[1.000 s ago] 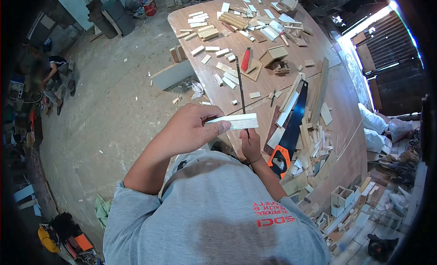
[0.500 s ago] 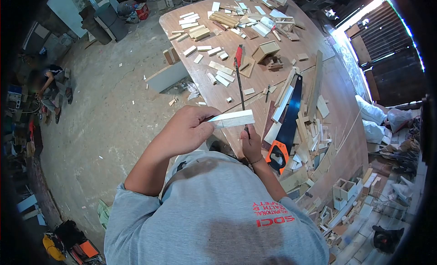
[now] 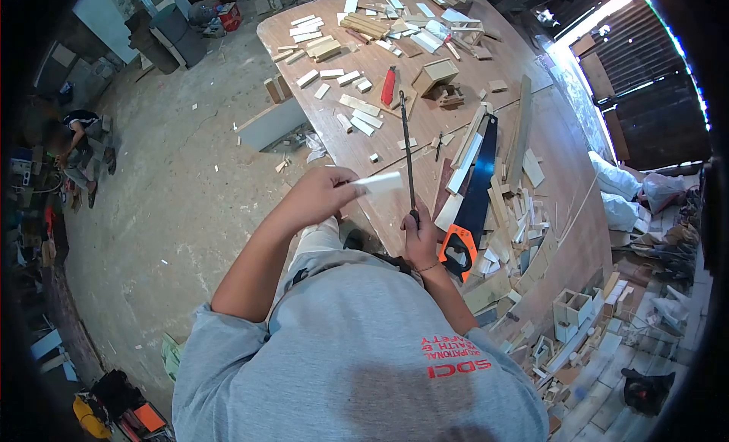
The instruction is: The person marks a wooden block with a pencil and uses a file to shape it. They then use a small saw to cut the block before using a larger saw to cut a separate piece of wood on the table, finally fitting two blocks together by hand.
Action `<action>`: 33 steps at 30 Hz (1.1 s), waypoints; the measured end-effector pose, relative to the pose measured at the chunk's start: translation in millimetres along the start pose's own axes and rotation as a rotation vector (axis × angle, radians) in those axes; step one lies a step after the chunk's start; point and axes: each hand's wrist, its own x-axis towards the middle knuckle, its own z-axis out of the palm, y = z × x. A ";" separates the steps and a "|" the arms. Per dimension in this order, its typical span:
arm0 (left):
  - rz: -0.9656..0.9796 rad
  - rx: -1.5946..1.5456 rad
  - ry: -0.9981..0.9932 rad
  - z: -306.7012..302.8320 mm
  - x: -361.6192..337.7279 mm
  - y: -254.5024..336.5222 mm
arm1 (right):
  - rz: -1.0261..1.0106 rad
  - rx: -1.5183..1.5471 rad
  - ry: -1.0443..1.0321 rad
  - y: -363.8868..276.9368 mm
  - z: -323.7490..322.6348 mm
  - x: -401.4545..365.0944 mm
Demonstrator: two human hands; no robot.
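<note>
My left hand (image 3: 328, 193) is closed, pinching a short pale wooden block (image 3: 380, 184) by its near end, with the other end pointing right. My right hand (image 3: 420, 235) is wrapped round the dark handle of a long, thin dark tool (image 3: 408, 149), whose shaft points up and away over the table. I cannot make out exactly what kind of tool it is. The block and the shaft look apart. Close to my right hand lies a hand saw (image 3: 478, 187) with an orange and black handle. Beyond the tool's tip rests a red tool (image 3: 389, 85), perhaps a cutter.
Wooden offcuts (image 3: 364, 108) lie scattered over the brown table (image 3: 319, 112), beside a small wooden box (image 3: 434, 76). Scrap strips (image 3: 516, 214) crowd the right side. A white board (image 3: 266, 127) stands by the table's left edge. Another person (image 3: 83, 146) sits far left.
The wooden block has moved slightly left and up with my left hand, and turned, away from the tool's shaft. My right hand still holds the tool, its tip now clear of the red one.
</note>
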 end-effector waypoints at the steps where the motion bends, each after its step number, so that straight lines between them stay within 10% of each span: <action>1: -0.044 0.009 0.001 0.6 15.6 -17.7 | -0.008 0.026 0.006 0.9 0.6 -0.8; 11: -0.207 -0.218 -0.050 61.8 130.3 -257.6 | 0.212 -0.351 -0.315 -5.9 1.1 -6.5; 33: -0.289 -0.071 -0.012 55.1 119.8 -266.8 | 0.186 -0.562 -0.666 47.1 42.0 -20.4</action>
